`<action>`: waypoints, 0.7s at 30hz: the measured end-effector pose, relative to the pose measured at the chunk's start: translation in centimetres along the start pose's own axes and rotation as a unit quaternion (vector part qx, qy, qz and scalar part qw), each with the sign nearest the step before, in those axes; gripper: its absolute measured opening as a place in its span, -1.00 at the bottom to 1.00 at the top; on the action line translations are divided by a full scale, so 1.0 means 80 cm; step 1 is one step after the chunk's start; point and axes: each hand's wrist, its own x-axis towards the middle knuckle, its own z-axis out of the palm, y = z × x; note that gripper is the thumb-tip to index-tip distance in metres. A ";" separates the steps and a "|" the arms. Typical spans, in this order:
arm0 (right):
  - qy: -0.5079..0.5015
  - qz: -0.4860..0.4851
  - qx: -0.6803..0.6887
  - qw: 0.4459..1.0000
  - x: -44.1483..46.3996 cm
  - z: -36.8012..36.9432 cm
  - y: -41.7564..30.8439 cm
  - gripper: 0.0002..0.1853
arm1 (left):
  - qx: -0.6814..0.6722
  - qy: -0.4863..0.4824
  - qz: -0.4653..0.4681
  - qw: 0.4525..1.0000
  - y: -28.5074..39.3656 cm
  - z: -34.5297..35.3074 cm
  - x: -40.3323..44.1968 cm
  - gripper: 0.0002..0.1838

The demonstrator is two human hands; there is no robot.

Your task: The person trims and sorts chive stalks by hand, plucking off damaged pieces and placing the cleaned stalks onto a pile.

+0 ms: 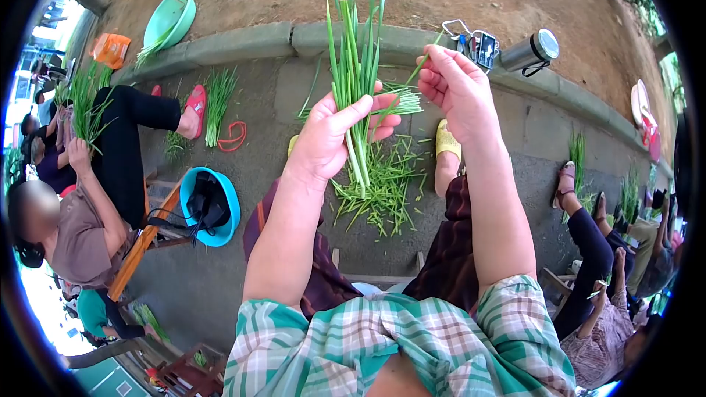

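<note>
My left hand (331,132) is closed around a bunch of long green chives (357,51), held upright with the pale ends pointing down. To its right, raised at about the same height, my right hand (460,88) pinches a single chive stalk (421,68) between thumb and fingertips. Behind my left fingers, more cut chives (403,100) lie in a bundle on the ground, partly hidden. Below the held bunch, a loose heap of short green pieces (386,191) is scattered on the pavement between my feet.
A stone curb (250,43) runs across, with a steel flask (529,53) and a small phone-like item (483,49) by it. At left are a seated person (88,239), a blue basin (234,209), a green basin (184,18) and chives (219,106). More people sit at right.
</note>
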 end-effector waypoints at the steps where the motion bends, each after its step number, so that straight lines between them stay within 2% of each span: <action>1: -0.004 0.002 0.005 1.000 0.001 -0.003 -0.001 -0.81 | 0.000 0.001 0.000 1.000 0.001 -0.001 0.000 -0.65; 10: 0.010 0.008 0.002 1.000 0.003 -0.004 -0.001 -0.80 | 0.006 -0.004 -0.020 1.000 0.002 -0.004 -0.003 -0.66; 12: 0.011 0.013 -0.010 1.000 0.002 -0.005 -0.002 -0.80 | 0.049 0.050 0.022 0.997 0.003 -0.007 -0.002 -0.67; 15: -0.040 0.037 -0.167 0.984 -0.004 0.001 -0.004 -0.81 | 0.034 0.081 0.064 0.994 0.006 -0.020 0.001 -0.69; 16: -0.042 0.039 -0.164 0.985 -0.006 0.002 0.001 -0.81 | 0.028 0.098 0.088 0.991 0.009 -0.024 0.002 -0.70; 18: -0.140 0.047 -0.347 0.926 -0.013 0.006 0.011 -0.78 | 0.013 0.097 0.099 0.990 0.015 -0.027 0.000 -0.71; 19: -0.172 0.062 -0.366 0.912 -0.024 0.014 0.016 -0.76 | -0.012 0.089 0.103 0.991 0.017 -0.028 0.000 -0.71; 21: -0.319 0.116 -0.443 0.830 -0.034 0.020 0.028 -0.74 | -0.041 0.087 0.113 0.989 0.020 -0.027 0.000 -0.71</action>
